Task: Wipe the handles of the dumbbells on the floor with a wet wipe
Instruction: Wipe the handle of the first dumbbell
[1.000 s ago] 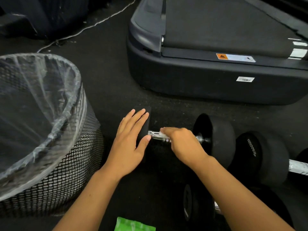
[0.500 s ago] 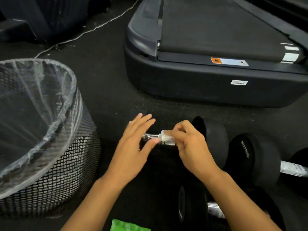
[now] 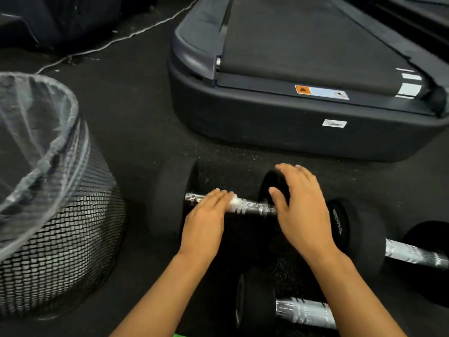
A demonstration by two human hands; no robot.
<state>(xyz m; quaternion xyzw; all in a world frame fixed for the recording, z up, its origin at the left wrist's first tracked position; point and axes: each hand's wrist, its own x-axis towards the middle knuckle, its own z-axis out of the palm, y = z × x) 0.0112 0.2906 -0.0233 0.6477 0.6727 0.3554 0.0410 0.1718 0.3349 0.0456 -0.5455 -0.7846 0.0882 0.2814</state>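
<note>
A black dumbbell lies on the floor with its chrome handle (image 3: 255, 207) between two round heads (image 3: 170, 198). My left hand (image 3: 204, 222) lies over the left part of the handle and holds a small white wet wipe (image 3: 235, 203) at its fingertips; its thumb is hidden. My right hand (image 3: 301, 210) rests with spread fingers on the dumbbell's right head (image 3: 272, 183). A second dumbbell (image 3: 413, 255) lies to the right, and a third dumbbell (image 3: 306, 312) lies nearer me under my right forearm.
A black mesh bin (image 3: 60, 239) with a clear liner stands at the left. A treadmill base (image 3: 291, 130) fills the floor beyond the dumbbells. A white cable (image 3: 121, 40) runs across the far floor. A sliver of a green pack (image 3: 181, 335) shows at the bottom edge.
The wipe has passed from my right hand to my left. My left hand came off the left head onto the handle, and my right hand moved onto the right head.
</note>
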